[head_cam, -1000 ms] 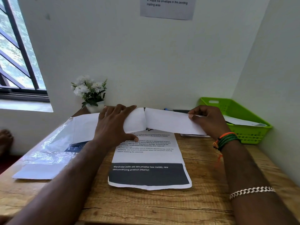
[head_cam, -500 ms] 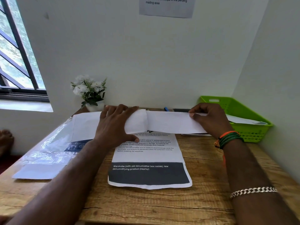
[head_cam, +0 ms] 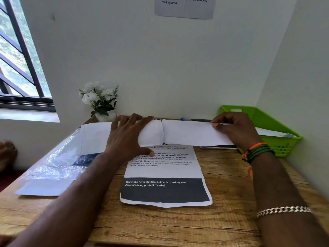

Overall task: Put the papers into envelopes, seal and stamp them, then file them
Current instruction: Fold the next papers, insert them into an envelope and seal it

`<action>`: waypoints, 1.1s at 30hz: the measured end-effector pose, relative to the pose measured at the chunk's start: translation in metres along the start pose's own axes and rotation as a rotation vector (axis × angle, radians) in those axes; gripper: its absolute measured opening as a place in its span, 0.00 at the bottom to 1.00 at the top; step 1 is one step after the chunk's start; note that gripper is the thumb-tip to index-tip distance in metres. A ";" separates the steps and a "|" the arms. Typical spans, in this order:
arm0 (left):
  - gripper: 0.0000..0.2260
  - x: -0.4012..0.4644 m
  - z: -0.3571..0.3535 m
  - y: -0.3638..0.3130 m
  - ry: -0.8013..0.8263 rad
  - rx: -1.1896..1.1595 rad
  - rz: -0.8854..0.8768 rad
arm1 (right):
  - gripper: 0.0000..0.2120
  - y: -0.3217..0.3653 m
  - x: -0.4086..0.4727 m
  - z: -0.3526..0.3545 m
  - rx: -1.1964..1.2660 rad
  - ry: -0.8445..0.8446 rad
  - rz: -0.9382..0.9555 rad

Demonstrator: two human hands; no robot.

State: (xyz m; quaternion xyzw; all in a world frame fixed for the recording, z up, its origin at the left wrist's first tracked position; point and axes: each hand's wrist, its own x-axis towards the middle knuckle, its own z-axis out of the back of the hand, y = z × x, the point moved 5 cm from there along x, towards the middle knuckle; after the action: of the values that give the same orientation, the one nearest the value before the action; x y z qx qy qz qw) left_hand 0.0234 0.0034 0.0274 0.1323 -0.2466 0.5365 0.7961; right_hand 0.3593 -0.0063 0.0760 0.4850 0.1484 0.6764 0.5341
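Paper (head_cam: 165, 175) with print on it lies flat on the table (head_cam: 178, 227), close to the person, with its dark band at the near edge. It runs from 6 o'clock up toward 12 o'clock.

Past it, the far part of the paper is folded over and makes a white strip (head_cam: 188, 134). The strip runs from 9 o'clock to 3 o'clock, so its long side goes across, from one hand to the other.

The left hand (head_cam: 128, 139) lies flat on the left part of the strip with its fingers spread out, and it presses down. The right hand (head_cam: 235, 129) pinches the right end of the strip between thumb and fingers. The hands are well apart, one at each end.

The fold looks like the step in hand. The next move likely runs along the strip, side to side, to make it flat.

At 9 o'clock lies a clear plastic pack (head_cam: 53, 163) with white sheets. I cannot tell if they are envelopes.

At 2 o'clock stands a green basket (head_cam: 267, 118) with a sheet in it. The right hand is nearer to it.
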 end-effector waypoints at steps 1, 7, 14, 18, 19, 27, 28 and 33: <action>0.54 0.000 0.001 -0.001 -0.005 -0.004 -0.003 | 0.06 -0.001 0.000 -0.001 0.004 0.011 -0.006; 0.53 0.000 0.004 -0.009 -0.023 -0.041 -0.048 | 0.05 0.000 -0.002 -0.003 0.052 0.058 -0.046; 0.53 -0.001 0.004 -0.009 -0.011 -0.051 -0.033 | 0.04 -0.001 -0.004 -0.005 0.024 0.087 -0.091; 0.53 -0.001 -0.002 -0.025 0.033 -0.031 -0.094 | 0.04 0.012 -0.008 -0.027 -0.006 0.114 -0.016; 0.53 -0.001 -0.003 -0.027 0.032 -0.037 -0.097 | 0.04 0.014 -0.009 -0.034 0.002 0.096 -0.005; 0.48 -0.003 0.006 -0.018 -0.047 -0.074 -0.038 | 0.05 0.006 -0.010 -0.033 0.218 -0.226 -0.178; 0.48 -0.003 0.006 -0.019 -0.047 -0.071 -0.036 | 0.06 0.007 -0.011 -0.034 0.238 -0.234 -0.191; 0.48 -0.002 0.002 -0.027 -0.035 -0.054 -0.057 | 0.06 0.028 -0.026 -0.070 0.380 -0.014 -0.196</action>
State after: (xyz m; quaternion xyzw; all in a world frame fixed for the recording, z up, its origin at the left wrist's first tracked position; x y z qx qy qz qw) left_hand 0.0471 -0.0099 0.0291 0.1271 -0.2709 0.5042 0.8101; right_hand 0.2853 -0.0169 0.0492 0.5649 0.3160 0.5778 0.4971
